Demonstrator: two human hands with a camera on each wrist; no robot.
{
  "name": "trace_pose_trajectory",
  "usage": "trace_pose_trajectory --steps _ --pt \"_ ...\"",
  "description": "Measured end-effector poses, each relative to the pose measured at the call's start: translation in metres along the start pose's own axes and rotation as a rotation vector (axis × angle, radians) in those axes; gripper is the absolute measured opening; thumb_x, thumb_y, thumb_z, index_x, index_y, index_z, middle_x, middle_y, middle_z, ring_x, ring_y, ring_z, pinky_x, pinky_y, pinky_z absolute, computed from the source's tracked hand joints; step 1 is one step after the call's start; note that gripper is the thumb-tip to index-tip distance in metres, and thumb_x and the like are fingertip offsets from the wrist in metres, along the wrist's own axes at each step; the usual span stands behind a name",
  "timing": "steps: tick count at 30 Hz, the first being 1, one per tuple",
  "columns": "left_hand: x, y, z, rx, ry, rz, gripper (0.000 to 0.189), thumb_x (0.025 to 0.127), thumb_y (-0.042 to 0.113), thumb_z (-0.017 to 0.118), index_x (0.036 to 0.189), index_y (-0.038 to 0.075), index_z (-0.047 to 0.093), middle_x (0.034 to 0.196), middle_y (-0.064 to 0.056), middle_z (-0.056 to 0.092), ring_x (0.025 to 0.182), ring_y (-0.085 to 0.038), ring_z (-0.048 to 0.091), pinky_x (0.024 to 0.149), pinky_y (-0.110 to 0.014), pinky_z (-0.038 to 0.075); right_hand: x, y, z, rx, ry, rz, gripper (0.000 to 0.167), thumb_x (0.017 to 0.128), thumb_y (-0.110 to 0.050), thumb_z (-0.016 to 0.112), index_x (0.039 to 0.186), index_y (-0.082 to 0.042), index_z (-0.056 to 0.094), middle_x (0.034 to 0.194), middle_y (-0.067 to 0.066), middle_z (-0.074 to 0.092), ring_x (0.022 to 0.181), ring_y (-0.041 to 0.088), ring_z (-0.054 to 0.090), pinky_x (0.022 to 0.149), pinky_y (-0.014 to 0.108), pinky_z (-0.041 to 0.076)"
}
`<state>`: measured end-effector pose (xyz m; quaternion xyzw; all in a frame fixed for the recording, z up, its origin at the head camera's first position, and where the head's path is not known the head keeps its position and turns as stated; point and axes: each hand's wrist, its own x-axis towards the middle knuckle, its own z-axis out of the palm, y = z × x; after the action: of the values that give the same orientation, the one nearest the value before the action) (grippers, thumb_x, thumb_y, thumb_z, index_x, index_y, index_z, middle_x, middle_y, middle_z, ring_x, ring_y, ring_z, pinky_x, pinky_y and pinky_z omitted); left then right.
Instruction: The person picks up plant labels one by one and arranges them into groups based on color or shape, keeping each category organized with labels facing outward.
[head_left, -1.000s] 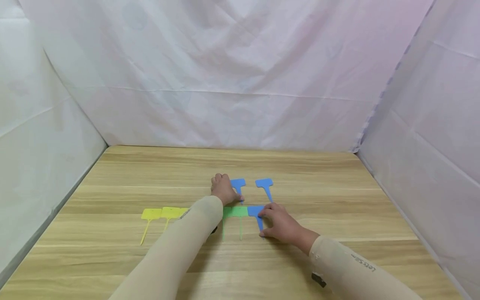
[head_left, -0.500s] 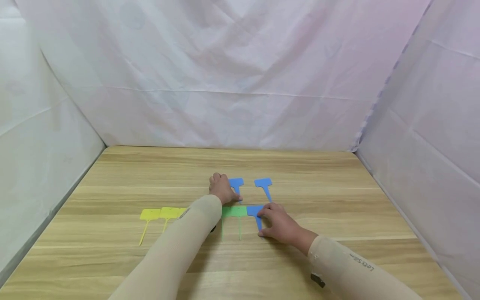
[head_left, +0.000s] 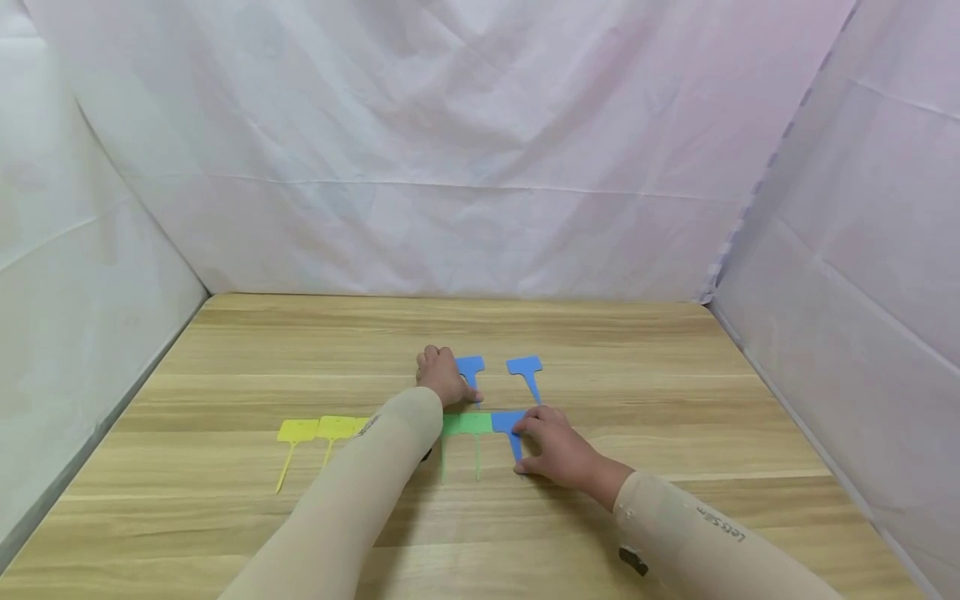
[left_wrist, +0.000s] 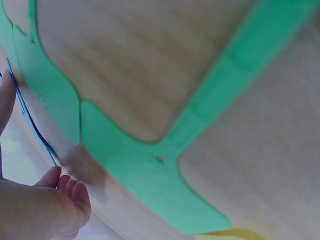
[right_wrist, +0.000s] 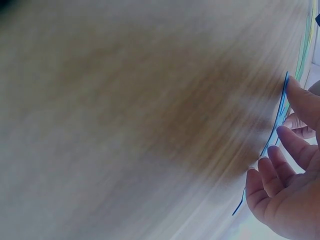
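Flat T-shaped plastic plant labels lie on the wooden table. In the head view my left hand [head_left: 442, 377] grips a blue label [head_left: 471, 365] in the far row; its thumb is at the stem and its fingers by the head. The left wrist view shows that label [left_wrist: 32, 125] edge-on between thumb and fingers. Nearer, my right hand [head_left: 561, 450] holds another blue label [head_left: 507, 422], thumb at the stem tip and fingertips on the head. This one sits against the right end of the green labels [head_left: 474, 423]. In the right wrist view the fingers [right_wrist: 270, 180] are bent.
A third blue label [head_left: 525, 365] lies right of my left hand. Yellow labels [head_left: 298, 430] continue the near row leftward, partly hidden by my left sleeve [head_left: 375, 475]. White cloth [head_left: 480, 233] hangs behind the table [head_left: 637, 350] and along both sides.
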<state>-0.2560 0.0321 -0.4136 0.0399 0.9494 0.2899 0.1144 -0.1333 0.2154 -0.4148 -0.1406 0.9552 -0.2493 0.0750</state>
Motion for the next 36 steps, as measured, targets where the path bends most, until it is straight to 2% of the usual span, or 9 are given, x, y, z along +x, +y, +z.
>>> trace_pose_trajectory --steps 12,18,21,24,28,36 --pt "0.0001 0.0013 0.0021 -0.093 0.007 0.043 0.078 0.068 0.022 0.089 0.124 0.001 0.040 0.119 -0.014 0.045 0.105 -0.029 0.038 0.090 -0.039 0.041 0.0009 0.0004 0.0002 -0.001 -0.005 0.018 0.043 0.078 -0.016 0.081 0.115 -0.003 0.065 0.124 0.014 0.052 0.121 0.035 0.042 0.104 0.049 0.037" --pt "-0.0001 0.0054 0.0018 -0.143 -0.002 0.041 0.080 0.068 0.012 0.088 0.127 0.001 0.036 0.118 -0.016 0.051 0.109 -0.029 0.046 0.092 -0.039 0.045 0.0003 0.0004 -0.0006 0.000 -0.003 0.014 0.043 0.078 -0.016 0.081 0.115 -0.003 0.064 0.123 0.014 0.052 0.121 0.035 0.042 0.103 0.049 0.037" --pt "-0.0012 0.0079 0.0004 -0.168 -0.010 0.046 0.079 0.068 0.008 0.087 0.127 0.001 0.035 0.114 -0.019 0.056 0.106 -0.029 0.053 0.088 -0.039 0.048 -0.0003 0.0001 -0.0011 0.002 -0.002 0.016 0.043 0.078 -0.015 0.081 0.115 -0.002 0.064 0.123 0.014 0.052 0.120 0.035 0.042 0.103 0.049 0.038" --pt "-0.0016 0.0091 -0.0007 -0.178 -0.023 0.059 0.079 0.068 0.004 0.086 0.126 0.002 0.033 0.102 -0.017 0.060 0.091 -0.027 0.058 0.078 -0.037 0.049 -0.0004 0.0000 -0.0012 0.002 -0.001 0.016 0.043 0.078 -0.015 0.081 0.115 -0.002 0.065 0.122 0.014 0.052 0.120 0.034 0.043 0.103 0.049 0.038" --pt "-0.0005 0.0089 -0.0010 -0.180 -0.039 0.073 0.081 0.070 0.002 0.085 0.128 0.002 0.028 0.086 -0.013 0.061 0.074 -0.023 0.055 0.065 -0.032 0.045 0.0000 0.0005 -0.0008 -0.003 0.002 0.012 0.043 0.078 -0.016 0.082 0.115 -0.003 0.065 0.122 0.013 0.052 0.119 0.034 0.043 0.102 0.048 0.038" --pt "0.0005 0.0091 -0.0002 -0.186 -0.055 0.085 0.086 0.073 -0.001 0.082 0.135 0.004 0.023 0.081 -0.011 0.059 0.072 -0.023 0.054 0.064 -0.030 0.045 0.0007 0.0011 0.0005 -0.002 0.003 0.014 0.043 0.077 -0.016 0.082 0.114 -0.003 0.065 0.121 0.013 0.053 0.117 0.033 0.044 0.101 0.047 0.039"
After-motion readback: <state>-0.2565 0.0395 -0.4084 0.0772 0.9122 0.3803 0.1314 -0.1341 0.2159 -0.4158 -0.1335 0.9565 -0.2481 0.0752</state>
